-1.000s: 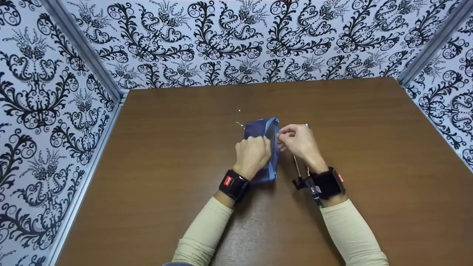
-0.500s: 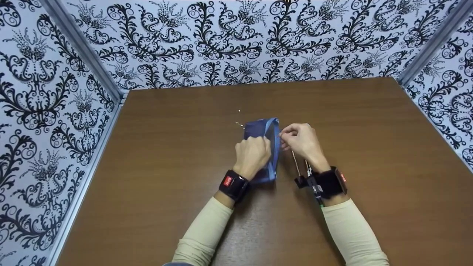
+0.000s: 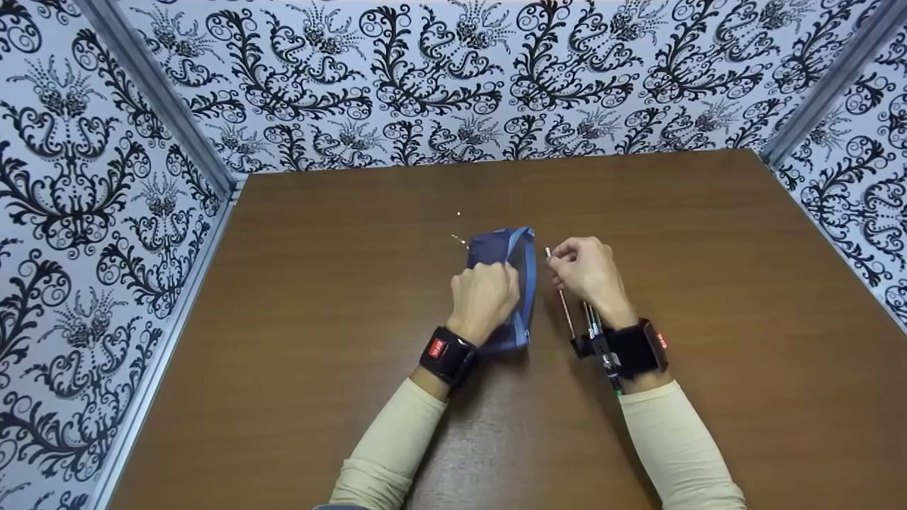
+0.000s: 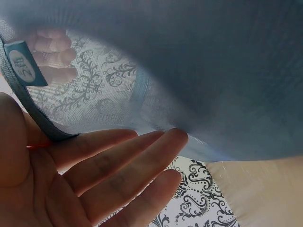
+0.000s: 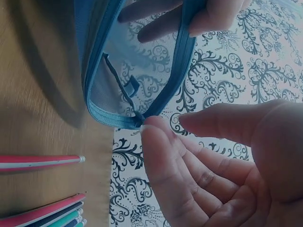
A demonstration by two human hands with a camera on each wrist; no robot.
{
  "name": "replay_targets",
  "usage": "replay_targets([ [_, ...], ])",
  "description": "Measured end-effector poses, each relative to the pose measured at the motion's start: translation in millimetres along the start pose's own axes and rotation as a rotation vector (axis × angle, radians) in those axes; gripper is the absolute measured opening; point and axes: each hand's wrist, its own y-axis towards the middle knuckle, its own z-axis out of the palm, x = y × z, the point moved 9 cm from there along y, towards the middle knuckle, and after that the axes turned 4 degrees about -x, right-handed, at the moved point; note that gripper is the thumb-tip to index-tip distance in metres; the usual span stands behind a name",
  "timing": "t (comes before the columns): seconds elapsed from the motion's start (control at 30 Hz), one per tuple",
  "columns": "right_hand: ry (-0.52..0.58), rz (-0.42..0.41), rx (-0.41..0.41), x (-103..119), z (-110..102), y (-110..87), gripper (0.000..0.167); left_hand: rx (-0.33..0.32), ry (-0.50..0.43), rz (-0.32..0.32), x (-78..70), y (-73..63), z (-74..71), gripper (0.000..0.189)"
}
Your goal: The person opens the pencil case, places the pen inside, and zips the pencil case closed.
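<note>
A blue mesh zip pouch (image 3: 526, 283) stands with its mouth toward the right in the head view. My left hand (image 3: 485, 297) holds its edge; in the left wrist view the pouch edge runs between thumb and fingers, with a small label (image 4: 24, 64) showing. My right hand (image 3: 587, 273) is just right of the mouth, fingers loosely bent. In the right wrist view its thumb and index fingertip are apart with nothing between them. Under this hand lie a red pencil (image 5: 40, 162) and a bunch of several more pencils (image 5: 49, 211), white-ended, partly hidden in the head view.
A brown wooden table (image 3: 340, 297) carries everything. Patterned white panels (image 3: 439, 78) rise behind and at both sides, with grey metal posts (image 3: 159, 92) in the corners. Small bright specks (image 3: 459, 241) show just beyond the pouch.
My right hand has drawn back a little to the right, away from the pouch mouth. A pencil's white end now shows beside its fingertips. The left hand and pouch have stayed put.
</note>
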Motion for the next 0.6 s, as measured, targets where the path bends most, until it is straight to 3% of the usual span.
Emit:
replay_targets([
  [0.23,-0.034,-0.008,0.011,-2.7,0.9,0.4,0.014,0.025,0.005,-0.005,0.5,0.6,2.0,0.046],
  [0.6,-0.13,-0.009,0.003,-10.0,3.2,3.6,0.014,0.01,0.005,-0.005,0.2,0.0,0.9,0.045],
])
